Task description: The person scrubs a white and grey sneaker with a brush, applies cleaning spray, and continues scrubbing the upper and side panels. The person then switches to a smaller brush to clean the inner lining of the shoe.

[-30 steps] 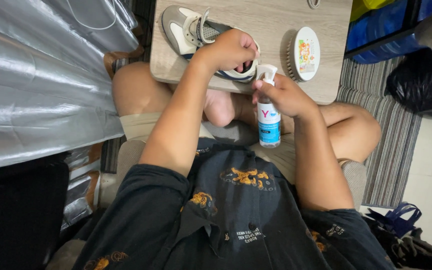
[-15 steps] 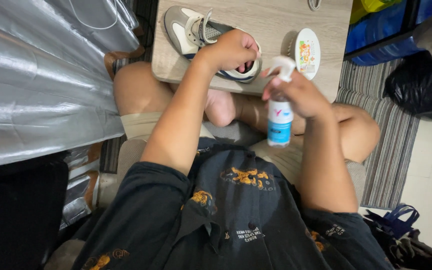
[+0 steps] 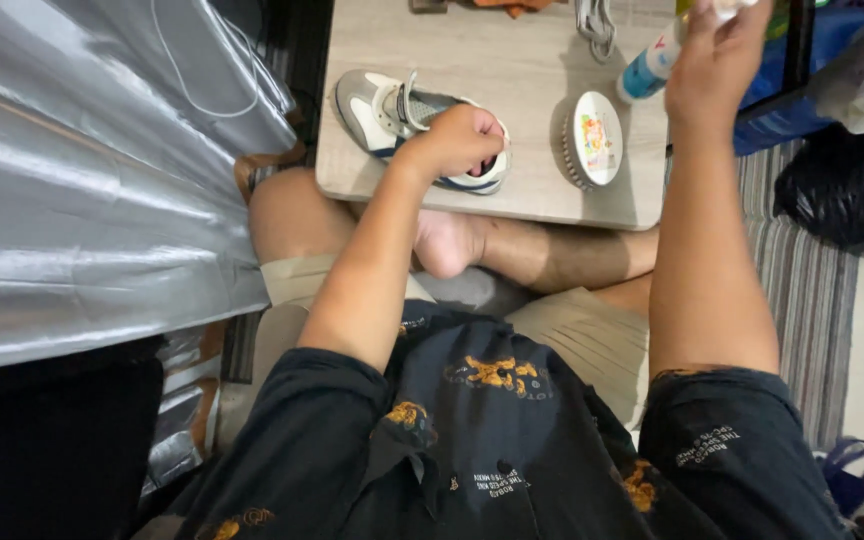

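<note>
Head camera looks down: left hand [image 3: 460, 140] grips the grey-and-white sneaker's [image 3: 402, 122] heel opening on the low wooden table [image 3: 512, 60]. Beside it lies a round brush [image 3: 592, 140]. Farther off, right hand [image 3: 717, 55] fingers wrap a tilted spray bottle [image 3: 649, 68].

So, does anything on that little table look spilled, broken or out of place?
Nothing stands out. The sneaker sits flat on the table under the left hand, the round brush lies beside it, and the right hand holds the spray bottle. No spills visible.
</note>
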